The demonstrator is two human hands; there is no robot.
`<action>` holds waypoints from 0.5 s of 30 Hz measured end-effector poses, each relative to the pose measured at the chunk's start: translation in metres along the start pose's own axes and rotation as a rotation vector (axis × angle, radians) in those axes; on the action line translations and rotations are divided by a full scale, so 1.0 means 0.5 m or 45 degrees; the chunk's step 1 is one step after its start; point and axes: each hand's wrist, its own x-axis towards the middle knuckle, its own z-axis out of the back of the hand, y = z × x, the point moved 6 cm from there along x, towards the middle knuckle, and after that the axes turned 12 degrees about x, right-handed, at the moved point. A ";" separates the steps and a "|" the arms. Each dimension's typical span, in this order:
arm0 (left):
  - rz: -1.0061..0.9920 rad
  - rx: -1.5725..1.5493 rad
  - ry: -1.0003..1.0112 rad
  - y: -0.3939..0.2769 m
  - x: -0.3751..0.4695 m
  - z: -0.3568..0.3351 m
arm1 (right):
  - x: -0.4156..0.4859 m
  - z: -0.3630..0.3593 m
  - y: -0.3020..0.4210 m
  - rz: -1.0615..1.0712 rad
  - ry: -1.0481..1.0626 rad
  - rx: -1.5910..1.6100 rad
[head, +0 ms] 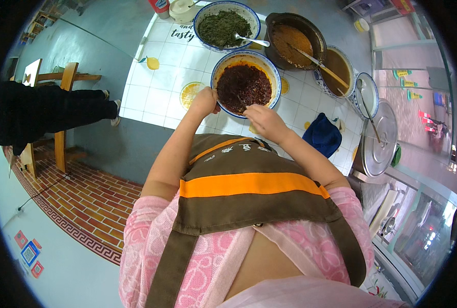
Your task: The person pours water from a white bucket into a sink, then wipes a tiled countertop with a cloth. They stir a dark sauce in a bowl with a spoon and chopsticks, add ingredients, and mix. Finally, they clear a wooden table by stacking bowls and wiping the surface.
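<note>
A white enamel bowl (277, 86) with a blue rim stands in front of me. Dark red chili flakes in oil (244, 86) fill its middle, with orange oil around the inner wall. My left hand (206, 101) grips the bowl's left rim, thumb near the top edge. Over the near right rim, my right hand (263, 118) has its fingers bunched together, tips pointing into the bowl. Whether a utensil is pinched there is too small to tell. Just beyond is a similar bowl (257, 23) of chopped dark green herbs with a metal spoon (253, 39) resting in it.
A dark pot (322, 48) of brown paste holds a wooden-handled utensil (334, 77). Right of it stand a bowl of brown liquid (334, 63), a ladle in a small bowl (363, 94) and a lidded metal pot (386, 134). Dark blue cloth (322, 134) lies nearby. A person (51, 111) stands left.
</note>
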 end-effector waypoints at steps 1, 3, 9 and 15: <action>-0.007 -0.012 -0.005 -0.002 -0.001 0.001 | 0.006 -0.004 -0.019 -0.109 0.072 -0.017; -0.012 -0.022 -0.007 -0.002 -0.004 0.004 | 0.022 0.019 -0.046 -0.137 -0.038 0.059; -0.014 -0.008 -0.002 -0.003 -0.003 0.002 | 0.048 0.062 -0.092 -0.227 -0.221 -0.073; -0.008 0.007 0.014 0.000 0.000 0.006 | 0.016 0.016 -0.021 -0.007 -0.172 -0.009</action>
